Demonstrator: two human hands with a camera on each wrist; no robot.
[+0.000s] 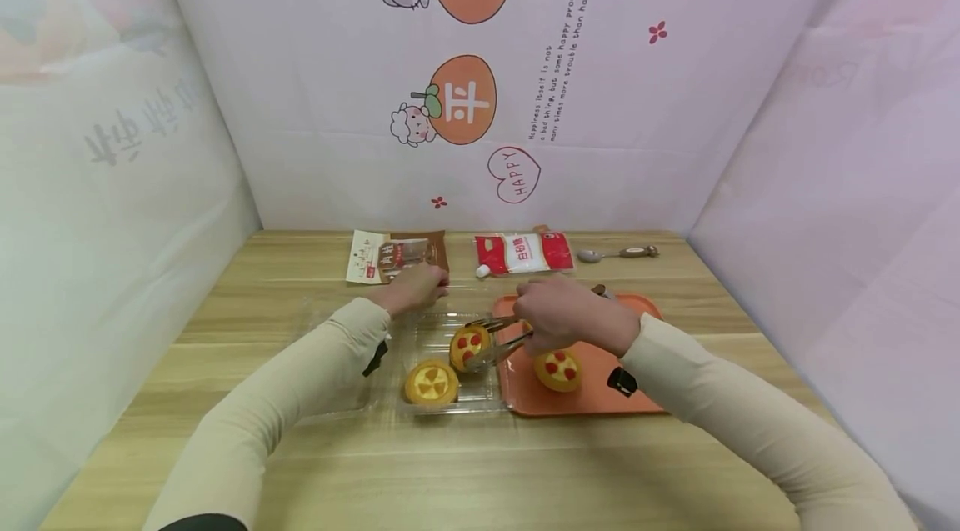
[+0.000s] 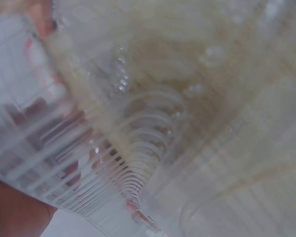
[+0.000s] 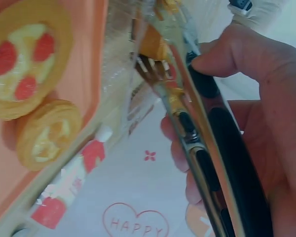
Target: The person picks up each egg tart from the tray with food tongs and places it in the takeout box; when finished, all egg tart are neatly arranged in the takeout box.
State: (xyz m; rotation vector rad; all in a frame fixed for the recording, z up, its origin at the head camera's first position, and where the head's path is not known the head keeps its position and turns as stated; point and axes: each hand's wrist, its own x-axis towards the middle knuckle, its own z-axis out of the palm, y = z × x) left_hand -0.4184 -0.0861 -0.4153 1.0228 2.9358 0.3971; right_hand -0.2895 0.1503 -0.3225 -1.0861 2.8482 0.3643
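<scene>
My right hand (image 1: 558, 310) grips metal tongs (image 3: 207, 143) with black handle grips. Their tips are around a tart with red pieces (image 1: 467, 343) inside a clear plastic box (image 1: 468, 408). A yellow-topped tart (image 1: 432, 383) lies in the near left part of that box. My left hand (image 1: 414, 289) holds the box at its far left edge; in the left wrist view the ridged clear plastic (image 2: 138, 143) fills most of the picture and partly covers the fingers. On the orange tray (image 1: 600, 402) are a red-dotted tart (image 3: 24, 64) and a smaller yellow-topped tart (image 3: 49, 133).
Behind the box lie a brown-and-cream packet (image 1: 367, 256) and a red-and-white pouch (image 1: 523, 252) with a white cap. A spoon (image 1: 626, 252) lies at the back right. The box's open clear lid (image 1: 337, 381) extends left. White printed cloth walls (image 1: 315, 156) enclose the table.
</scene>
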